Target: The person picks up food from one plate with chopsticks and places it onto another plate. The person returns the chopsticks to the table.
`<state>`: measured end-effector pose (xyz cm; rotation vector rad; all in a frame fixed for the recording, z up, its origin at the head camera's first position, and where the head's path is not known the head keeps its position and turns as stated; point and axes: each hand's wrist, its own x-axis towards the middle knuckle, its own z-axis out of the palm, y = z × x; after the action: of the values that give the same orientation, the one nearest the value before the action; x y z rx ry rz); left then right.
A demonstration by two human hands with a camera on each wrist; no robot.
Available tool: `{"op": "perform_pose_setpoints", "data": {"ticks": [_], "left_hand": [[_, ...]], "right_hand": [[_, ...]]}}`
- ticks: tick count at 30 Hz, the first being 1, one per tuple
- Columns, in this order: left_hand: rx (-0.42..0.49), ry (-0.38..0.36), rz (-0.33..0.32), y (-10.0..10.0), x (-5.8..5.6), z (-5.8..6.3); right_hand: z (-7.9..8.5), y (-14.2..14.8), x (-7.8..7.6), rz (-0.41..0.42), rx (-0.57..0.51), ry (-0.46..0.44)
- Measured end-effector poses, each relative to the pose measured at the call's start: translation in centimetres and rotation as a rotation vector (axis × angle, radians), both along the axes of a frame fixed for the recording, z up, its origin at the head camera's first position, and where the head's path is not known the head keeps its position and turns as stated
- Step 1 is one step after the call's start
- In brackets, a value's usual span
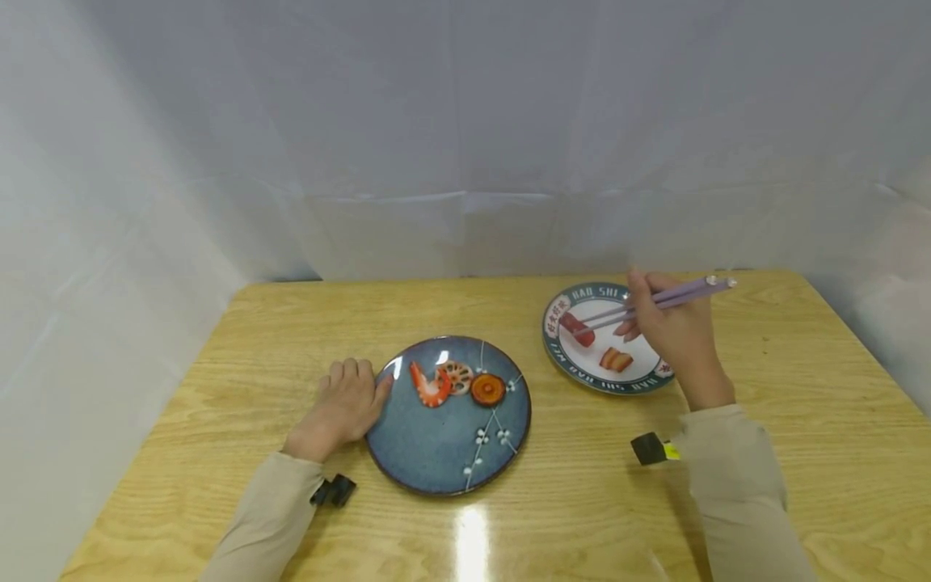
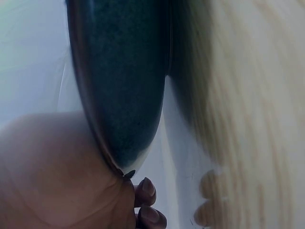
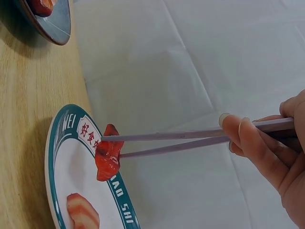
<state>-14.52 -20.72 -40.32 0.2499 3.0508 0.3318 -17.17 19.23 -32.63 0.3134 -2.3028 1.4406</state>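
Note:
My right hand [image 1: 672, 327] holds a pair of lilac chopsticks [image 3: 181, 136] over the green-rimmed white plate [image 1: 560, 360]. Their tips pinch a glossy red food piece [image 3: 108, 155] close over the plate's far left side. A striped, brownish-orange food slice [image 1: 616, 360] lies on that plate. To the left, my left hand [image 1: 345, 404] is at the left edge of a blue plate [image 1: 414, 453], its thumb resting on the rim and its other fingers outside it. The blue plate bears a shrimp [image 1: 431, 386], a lotus root slice [image 1: 456, 377] and a round orange-brown piece [image 1: 488, 390].
Both plates stand on a wood-grain table [image 1: 582, 501], the white one farther back. Pale sheeting [image 1: 465, 145] hangs behind the table and at the left. Black blocks [image 1: 647, 449] show beside each sleeve.

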Motion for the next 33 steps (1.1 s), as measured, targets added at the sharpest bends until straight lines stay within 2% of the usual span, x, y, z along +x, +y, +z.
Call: {"op": "perform_pose_setpoints", "data": {"ticks": [7, 15, 33], "left_hand": [[-0.006, 0.0, 0.001, 0.1, 0.0, 0.1], [-0.004, -0.009, 0.002, 0.2, -0.2, 0.1], [0.006, -0.008, -0.002, 0.1, 0.0, 0.1]], "right_hand": [[-0.3, -0.4, -0.1, 0.017, -0.037, -0.013], [-0.3, -1.3, 0.0, 0.04, 0.03, -0.098], [0.5, -1.7, 0.8, 0.055, -0.029, -0.031]]}}
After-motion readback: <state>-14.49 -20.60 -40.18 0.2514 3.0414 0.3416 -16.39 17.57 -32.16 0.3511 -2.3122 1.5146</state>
